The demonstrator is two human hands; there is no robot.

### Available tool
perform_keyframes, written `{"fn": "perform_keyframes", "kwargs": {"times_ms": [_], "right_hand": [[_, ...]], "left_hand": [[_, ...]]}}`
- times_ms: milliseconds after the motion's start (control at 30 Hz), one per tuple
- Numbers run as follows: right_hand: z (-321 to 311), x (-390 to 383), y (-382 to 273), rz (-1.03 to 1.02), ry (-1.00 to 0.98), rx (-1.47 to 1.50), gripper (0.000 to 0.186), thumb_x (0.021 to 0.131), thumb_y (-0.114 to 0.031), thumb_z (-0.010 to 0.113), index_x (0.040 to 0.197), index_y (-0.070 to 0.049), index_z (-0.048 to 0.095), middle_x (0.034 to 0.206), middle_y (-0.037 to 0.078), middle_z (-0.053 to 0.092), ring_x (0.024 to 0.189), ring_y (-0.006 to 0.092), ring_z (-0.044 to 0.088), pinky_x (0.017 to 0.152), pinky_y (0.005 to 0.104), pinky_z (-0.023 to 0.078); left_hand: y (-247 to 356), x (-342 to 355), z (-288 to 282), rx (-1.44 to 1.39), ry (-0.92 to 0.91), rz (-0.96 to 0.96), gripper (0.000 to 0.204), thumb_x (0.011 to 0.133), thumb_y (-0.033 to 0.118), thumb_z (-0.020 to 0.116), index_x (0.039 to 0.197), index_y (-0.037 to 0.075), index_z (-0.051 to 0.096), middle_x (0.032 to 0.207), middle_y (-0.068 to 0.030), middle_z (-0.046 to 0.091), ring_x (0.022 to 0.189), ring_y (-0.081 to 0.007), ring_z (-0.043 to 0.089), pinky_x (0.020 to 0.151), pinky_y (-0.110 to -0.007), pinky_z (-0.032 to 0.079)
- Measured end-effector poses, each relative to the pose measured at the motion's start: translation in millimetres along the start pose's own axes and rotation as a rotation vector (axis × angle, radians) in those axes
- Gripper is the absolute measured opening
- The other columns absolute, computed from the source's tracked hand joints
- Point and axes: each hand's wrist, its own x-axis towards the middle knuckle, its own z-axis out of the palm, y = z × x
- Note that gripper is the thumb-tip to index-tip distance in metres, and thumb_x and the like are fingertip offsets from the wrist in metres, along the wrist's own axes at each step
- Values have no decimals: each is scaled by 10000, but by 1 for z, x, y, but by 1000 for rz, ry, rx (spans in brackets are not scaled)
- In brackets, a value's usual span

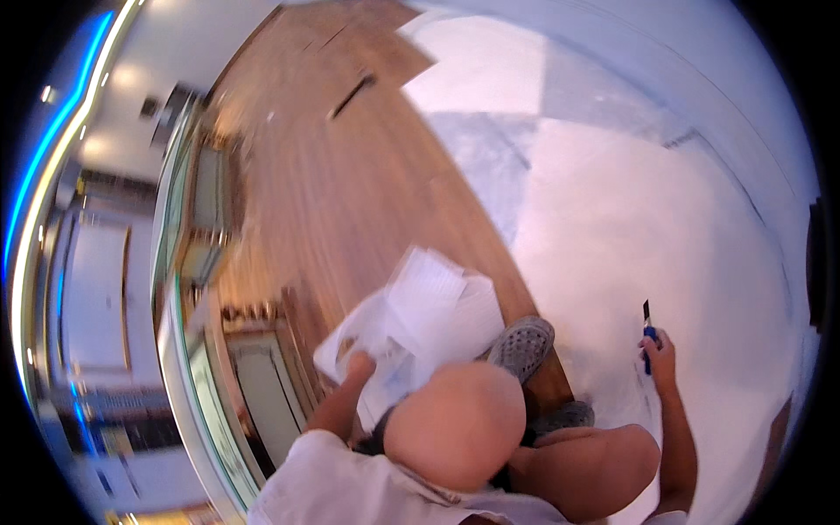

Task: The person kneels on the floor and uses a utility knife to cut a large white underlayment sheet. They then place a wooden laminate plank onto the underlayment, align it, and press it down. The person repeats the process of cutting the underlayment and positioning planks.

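My right hand (pixel 662 350) is closed around a utility knife (pixel 648 337) with a blue handle. Its dark blade points away from me, over the pale floor on the right. On the left, my left hand (pixel 357 363) reaches into a crumpled pile of white sheets or wrapping (pixel 442 302) lying on the wood-look planks (pixel 324 175). Its fingers are blurred and partly hidden there, so a grip on the wrapping cannot be made out. My bare knees come between the two hands, with a grey perforated clog (pixel 522 348) just beyond them.
A long dark-headed tool, like a hammer (pixel 353 96), lies on the far planks. Glass-topped cabinets (pixel 262 385) line the left side. The planks end in a stepped edge against the pale floor (pixel 612 219). A white wall (pixel 744 79) rises at the far right.
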Motion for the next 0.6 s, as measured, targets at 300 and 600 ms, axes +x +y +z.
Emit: {"fn": "perform_keyframes", "kwargs": {"times_ms": [300, 600], "right_hand": [[1, -27, -21, 32, -183, -75, 289, 1003, -244, 698, 1134, 5, 627, 856, 52, 690, 682, 114, 632, 636, 272, 516], [-7, -20, 5, 67, -232, -108, 229, 1001, -216, 683, 1083, -5, 647, 852, 51, 693, 667, 112, 631, 615, 278, 500]], "left_hand": [[225, -10, 21, -327, 3, 37, 568, 947, 532, 629, 1290, 85, 703, 1291, -246, 662, 1202, -385, 606, 1006, -550, 468], [122, 28, 136, -559, 435, -66, 519, 941, 370, 619, 1350, 53, 654, 1359, -233, 640, 1327, -421, 530, 1145, -505, 403]]}}
